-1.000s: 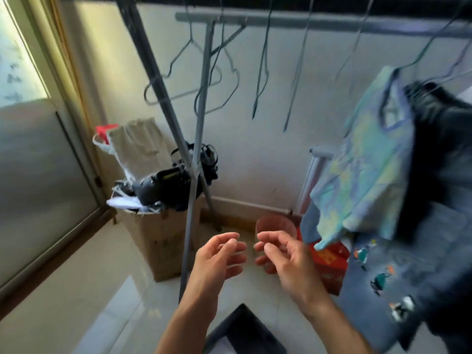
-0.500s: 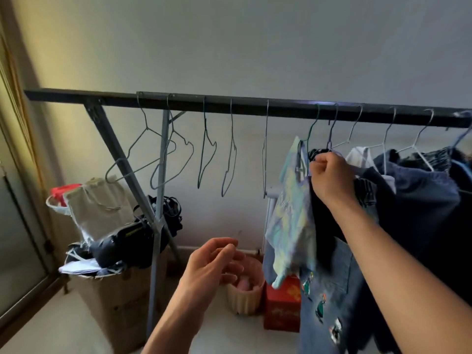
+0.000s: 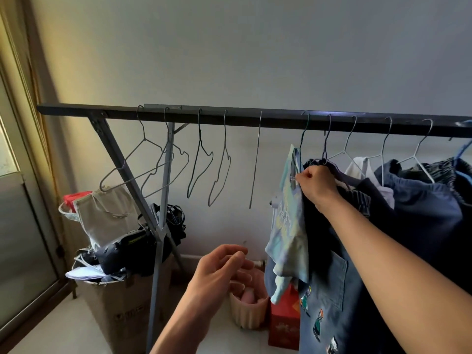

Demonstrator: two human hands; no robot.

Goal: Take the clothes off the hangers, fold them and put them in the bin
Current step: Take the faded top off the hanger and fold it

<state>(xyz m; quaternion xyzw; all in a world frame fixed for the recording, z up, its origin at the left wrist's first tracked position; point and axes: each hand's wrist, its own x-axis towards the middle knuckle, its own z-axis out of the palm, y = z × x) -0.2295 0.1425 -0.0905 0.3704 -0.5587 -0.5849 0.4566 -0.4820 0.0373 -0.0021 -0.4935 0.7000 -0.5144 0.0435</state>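
A dark metal rail (image 3: 255, 117) runs across the view. Several bare wire hangers (image 3: 201, 159) hang on its left half. On the right half hang clothes: a pale green and yellow patterned garment (image 3: 287, 221), denim with cartoon patches (image 3: 324, 297), a white top (image 3: 360, 167) and dark blue clothes (image 3: 421, 215). My right hand (image 3: 315, 185) is up at the top of the patterned garment, fingers closed on its upper edge by the hanger. My left hand (image 3: 219, 272) hovers lower, fingers apart and curled, holding nothing. No bin for folded clothes is visible.
The rack's grey slanted legs (image 3: 158, 241) stand left of centre. A cardboard box (image 3: 120, 310) piled with bags sits behind them. A pink ribbed basket (image 3: 247, 312) and a red box (image 3: 283, 325) stand on the floor below the clothes. A glass door (image 3: 23, 238) is at left.
My view rose from the floor to the rail. My right hand went up from beside the left hand and closed on the patterned garment's top. My left hand stayed low and open.
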